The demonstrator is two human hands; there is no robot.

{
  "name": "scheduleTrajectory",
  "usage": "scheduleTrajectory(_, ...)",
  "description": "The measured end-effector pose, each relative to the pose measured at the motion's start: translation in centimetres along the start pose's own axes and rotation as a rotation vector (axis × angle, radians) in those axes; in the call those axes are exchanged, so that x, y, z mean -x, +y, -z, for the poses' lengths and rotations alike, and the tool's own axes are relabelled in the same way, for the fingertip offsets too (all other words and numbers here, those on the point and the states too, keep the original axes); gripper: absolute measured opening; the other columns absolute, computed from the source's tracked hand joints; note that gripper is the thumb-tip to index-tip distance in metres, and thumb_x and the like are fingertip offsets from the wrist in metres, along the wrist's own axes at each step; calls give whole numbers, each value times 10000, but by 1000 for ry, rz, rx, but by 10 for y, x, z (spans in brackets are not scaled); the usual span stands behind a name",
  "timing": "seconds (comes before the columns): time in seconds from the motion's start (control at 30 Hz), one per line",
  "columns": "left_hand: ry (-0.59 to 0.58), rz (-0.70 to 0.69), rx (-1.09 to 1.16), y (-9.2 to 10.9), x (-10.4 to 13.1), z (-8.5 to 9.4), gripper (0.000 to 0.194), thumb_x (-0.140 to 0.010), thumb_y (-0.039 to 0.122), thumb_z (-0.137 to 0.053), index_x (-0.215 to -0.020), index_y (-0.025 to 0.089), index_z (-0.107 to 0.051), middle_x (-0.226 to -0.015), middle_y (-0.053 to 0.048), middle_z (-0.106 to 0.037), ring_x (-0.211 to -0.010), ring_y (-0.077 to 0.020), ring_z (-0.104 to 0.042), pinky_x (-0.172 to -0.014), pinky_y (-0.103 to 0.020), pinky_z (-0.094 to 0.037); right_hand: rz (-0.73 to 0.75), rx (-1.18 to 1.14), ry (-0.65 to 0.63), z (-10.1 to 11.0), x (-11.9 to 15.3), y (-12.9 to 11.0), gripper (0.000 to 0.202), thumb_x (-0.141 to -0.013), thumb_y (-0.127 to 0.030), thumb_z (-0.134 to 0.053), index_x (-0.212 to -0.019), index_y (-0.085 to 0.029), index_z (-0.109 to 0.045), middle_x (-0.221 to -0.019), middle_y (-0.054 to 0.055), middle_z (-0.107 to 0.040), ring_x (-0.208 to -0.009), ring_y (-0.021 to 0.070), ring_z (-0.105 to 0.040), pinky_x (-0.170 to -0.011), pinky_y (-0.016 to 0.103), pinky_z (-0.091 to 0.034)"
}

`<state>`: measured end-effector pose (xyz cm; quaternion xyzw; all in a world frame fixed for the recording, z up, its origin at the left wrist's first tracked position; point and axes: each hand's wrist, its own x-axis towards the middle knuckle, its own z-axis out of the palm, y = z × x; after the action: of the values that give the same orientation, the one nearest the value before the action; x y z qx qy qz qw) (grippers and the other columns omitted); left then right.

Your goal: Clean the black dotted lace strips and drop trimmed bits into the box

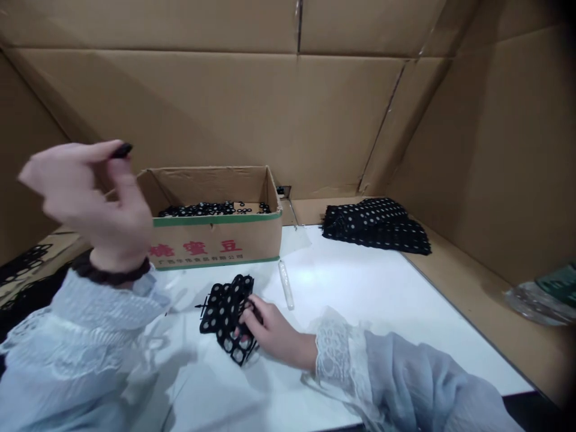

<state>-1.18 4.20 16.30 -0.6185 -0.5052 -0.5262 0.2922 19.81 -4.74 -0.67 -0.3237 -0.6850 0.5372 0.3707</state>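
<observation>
The black perforated piece (227, 312), a sheet of joined round holes, lies on the near-middle of the white table (387, 300); the right hand (265, 327) has its fingers closed on the sheet's right edge; the left hand (96, 198), blurred, is raised well apart at the left, thumb and finger pinched together on a small black bit (121, 150). Beyond the sheet, slightly left, stands an open cardboard box (216, 237) with a green rim and red characters, holding small black rings (202, 209); a clear narrow tube (286, 285) lies just right of the box's near corner; at the far right rests a stack of black dotted sheets (375, 223); more black pieces (27, 264) lie at the left edge; a clear and green plastic wrapper (544, 297) sits at the right.
</observation>
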Motion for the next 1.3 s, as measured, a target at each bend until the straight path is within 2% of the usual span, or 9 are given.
scheduleTrajectory(0.17,-318,-182,-208,-11,16,-19,325,-907,342,-371,-971,124,-603,-950,-2,-603,-974,-182,-532,-900,-435,-317,-39,-157,159,2,-8,10,174,-890,-355,-370,-837,-194,-408,-779,9,-527,-654,113,-557,-583,238,-434)
scheduleTrajectory(0.3,-473,-321,-6,12,70,-10,248,-888,320,-410,-912,161,-599,-892,-13,-637,-894,-161,-552,-846,-351,-366,-65,-297,240,2,-12,15,188,-882,-389,-382,-871,-203,-408,-793,7,-513,-653,112,-544,-538,224,-434)
scheduleTrajectory(0.43,-873,-363,224,37,126,3,316,-832,440,-496,-974,168,-567,-909,-50,-644,-845,-190,-552,-812,-347,-383,13,-237,303,4,-12,12,163,-886,-346,-402,-902,-193,-457,-810,12,-528,-751,115,-529,-664,231,-444)
scheduleTrajectory(0.6,-1041,-174,413,37,142,2,252,-853,387,-484,-967,187,-583,-937,-49,-631,-897,-183,-549,-876,-362,-367,38,-220,235,5,-12,5,158,-886,-327,-397,-915,-188,-466,-792,8,-510,-689,107,-515,-614,226,-446)
scheduleTrajectory(0.77,-1241,311,671,32,130,0,266,-827,407,-501,-877,183,-633,-851,-35,-678,-789,-191,-624,-729,-310,-469,-14,-241,145,3,-12,5,164,-884,-337,-390,-905,-187,-453,-752,2,-504,-657,118,-547,-613,252,-467)
scheduleTrajectory(0.87,-1052,417,627,25,112,3,245,-807,398,-529,-823,179,-636,-794,-21,-681,-770,-179,-629,-709,-287,-476,-36,-256,191,2,-10,7,159,-878,-331,-393,-849,-185,-448,-752,-1,-488,-625,108,-536,-579,247,-462)
scheduleTrajectory(1.03,-116,282,203,-13,47,-5,318,-861,387,-462,-967,115,-590,-717,9,-599,-637,-91,-569,-620,-269,-428,-131,-382,155,-2,-7,5,162,-877,-318,-378,-778,-191,-396,-667,-17,-487,-557,93,-501,-509,222,-432)
scheduleTrajectory(1.17,-387,-40,-156,-40,5,-30,450,-879,475,-372,-1050,119,-588,-951,-47,-644,-972,-184,-571,-798,-389,-355,-147,-443,160,-2,-8,2,155,-866,-327,-406,-791,-191,-403,-706,-6,-500,-595,103,-526,-517,225,-439)
scheduleTrajectory(1.3,-312,-161,-99,-19,32,-30,332,-883,372,-411,-1081,159,-570,-1149,-55,-592,-1095,-222,-504,-943,-439,-314,-125,-397,265,1,-10,4,172,-866,-356,-411,-807,-194,-417,-730,-12,-479,-572,95,-511,-489,219,-420)
